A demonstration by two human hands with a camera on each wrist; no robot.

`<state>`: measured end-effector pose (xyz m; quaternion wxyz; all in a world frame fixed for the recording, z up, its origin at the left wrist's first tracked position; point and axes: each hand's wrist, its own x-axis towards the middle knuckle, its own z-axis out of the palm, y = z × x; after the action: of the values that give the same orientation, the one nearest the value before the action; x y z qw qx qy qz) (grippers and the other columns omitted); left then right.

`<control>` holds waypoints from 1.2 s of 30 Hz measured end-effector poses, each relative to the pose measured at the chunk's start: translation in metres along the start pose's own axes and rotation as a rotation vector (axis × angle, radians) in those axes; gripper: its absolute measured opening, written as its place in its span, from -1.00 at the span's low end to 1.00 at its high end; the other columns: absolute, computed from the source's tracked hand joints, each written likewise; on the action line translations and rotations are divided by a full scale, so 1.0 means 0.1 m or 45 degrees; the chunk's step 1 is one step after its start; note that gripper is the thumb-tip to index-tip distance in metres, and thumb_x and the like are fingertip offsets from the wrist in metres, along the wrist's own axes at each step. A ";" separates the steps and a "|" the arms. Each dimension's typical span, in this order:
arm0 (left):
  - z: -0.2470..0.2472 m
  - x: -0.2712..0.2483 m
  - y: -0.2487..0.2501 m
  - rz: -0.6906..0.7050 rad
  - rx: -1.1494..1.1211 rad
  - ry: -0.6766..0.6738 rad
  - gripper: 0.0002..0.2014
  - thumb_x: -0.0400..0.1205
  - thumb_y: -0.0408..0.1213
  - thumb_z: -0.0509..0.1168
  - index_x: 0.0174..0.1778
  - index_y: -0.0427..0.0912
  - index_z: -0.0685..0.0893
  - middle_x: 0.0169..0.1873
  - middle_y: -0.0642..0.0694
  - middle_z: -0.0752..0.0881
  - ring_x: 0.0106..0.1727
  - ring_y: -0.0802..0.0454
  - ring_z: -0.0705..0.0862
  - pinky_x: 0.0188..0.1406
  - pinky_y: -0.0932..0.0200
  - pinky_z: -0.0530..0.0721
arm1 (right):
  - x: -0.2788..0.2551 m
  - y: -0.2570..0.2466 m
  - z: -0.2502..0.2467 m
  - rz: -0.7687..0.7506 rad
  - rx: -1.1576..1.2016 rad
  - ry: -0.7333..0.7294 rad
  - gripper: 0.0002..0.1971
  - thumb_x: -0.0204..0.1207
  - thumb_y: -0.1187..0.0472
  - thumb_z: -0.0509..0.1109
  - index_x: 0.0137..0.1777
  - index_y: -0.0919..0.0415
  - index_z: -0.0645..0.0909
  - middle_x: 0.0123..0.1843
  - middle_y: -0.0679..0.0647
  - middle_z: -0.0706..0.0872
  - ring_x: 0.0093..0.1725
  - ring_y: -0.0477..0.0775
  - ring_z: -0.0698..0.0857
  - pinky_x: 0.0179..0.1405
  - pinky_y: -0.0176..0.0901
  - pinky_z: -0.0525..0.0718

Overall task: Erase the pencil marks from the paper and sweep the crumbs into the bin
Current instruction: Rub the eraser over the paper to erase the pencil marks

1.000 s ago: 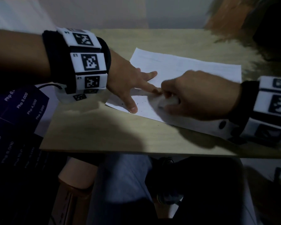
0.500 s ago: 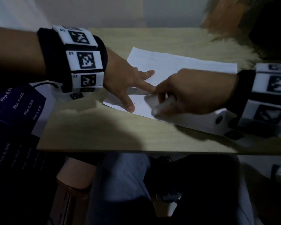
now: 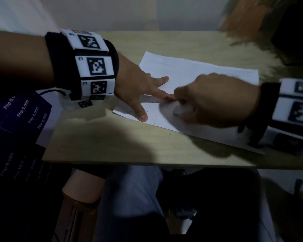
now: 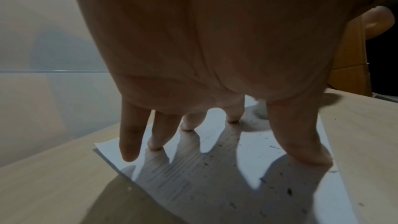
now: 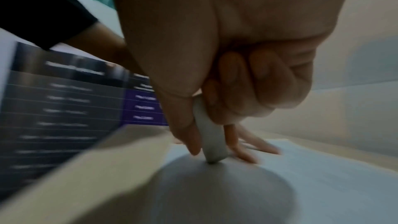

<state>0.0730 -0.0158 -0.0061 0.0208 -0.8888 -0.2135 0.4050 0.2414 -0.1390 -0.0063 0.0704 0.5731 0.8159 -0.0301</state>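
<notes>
On wooden table (image 3: pixel 147 145), paper (image 3: pixel 191 72), dim room

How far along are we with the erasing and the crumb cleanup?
Erasing is in hand: the right hand grips the eraser, tip on the paper, while the left hand spreads its fingers on the sheet. Dark crumbs already lie scattered near the thumb, so some rubbing looks done. Sweeping has not begun, and no bin is in view.
</notes>
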 end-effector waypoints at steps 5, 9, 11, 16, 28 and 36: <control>0.00 0.00 0.01 -0.002 -0.011 -0.008 -0.12 0.56 0.42 0.23 0.35 0.78 -0.48 0.69 0.09 -0.54 0.80 -0.20 -0.12 0.67 -0.16 0.16 | 0.01 -0.06 -0.07 -0.054 0.259 -0.208 -0.64 0.40 -0.33 0.38 -0.12 -0.04 0.62 -0.32 -0.08 0.66 -0.29 0.01 0.63 -0.13 0.03 0.66; 0.00 0.00 0.01 -0.014 0.011 0.003 -0.08 0.58 0.40 0.23 0.61 0.61 -0.37 0.69 0.07 -0.54 0.80 -0.20 -0.09 0.66 -0.15 0.17 | 0.07 0.06 -0.06 0.048 0.107 -0.061 -0.62 0.44 -0.31 0.24 -0.10 0.01 0.51 -0.31 -0.09 0.53 -0.28 0.13 0.55 -0.19 0.02 0.62; -0.01 -0.01 0.02 -0.006 -0.004 0.002 -0.12 0.58 0.39 0.24 0.55 0.68 -0.34 0.70 0.08 -0.52 0.80 -0.19 -0.08 0.66 -0.13 0.16 | -0.03 -0.06 0.01 -0.040 0.009 -0.026 -0.71 0.54 -0.23 0.26 -0.11 -0.02 0.40 -0.34 -0.09 0.40 -0.32 0.16 0.47 -0.28 -0.03 0.50; -0.01 0.00 0.02 -0.010 -0.001 -0.006 -0.11 0.57 0.41 0.22 0.47 0.72 -0.43 0.69 0.10 -0.54 0.80 -0.18 -0.12 0.68 -0.18 0.15 | 0.03 -0.01 -0.06 -0.003 0.257 -0.167 -0.62 0.43 -0.35 0.38 -0.16 -0.03 0.61 -0.36 -0.09 0.63 -0.31 -0.06 0.59 -0.21 -0.04 0.55; -0.01 0.00 0.02 -0.014 0.023 0.011 -0.09 0.57 0.40 0.22 0.59 0.63 -0.37 0.69 0.10 -0.53 0.80 -0.19 -0.10 0.67 -0.17 0.18 | 0.11 0.06 -0.07 0.046 0.204 -0.076 -0.60 0.44 -0.34 0.27 -0.12 0.00 0.60 -0.28 -0.04 0.66 -0.25 0.10 0.62 -0.14 -0.01 0.63; -0.02 0.00 0.01 0.000 -0.019 -0.011 -0.12 0.54 0.44 0.21 0.41 0.78 -0.45 0.68 0.12 -0.54 0.80 -0.17 -0.12 0.68 -0.18 0.14 | 0.05 0.02 -0.07 -0.003 0.301 -0.208 -0.65 0.43 -0.33 0.42 -0.13 -0.05 0.65 -0.36 -0.09 0.66 -0.32 -0.15 0.59 -0.25 -0.12 0.51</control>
<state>0.0742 -0.0162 -0.0049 0.0134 -0.8872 -0.2166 0.4072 0.2409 -0.1334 0.0000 0.0686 0.5722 0.7988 -0.1726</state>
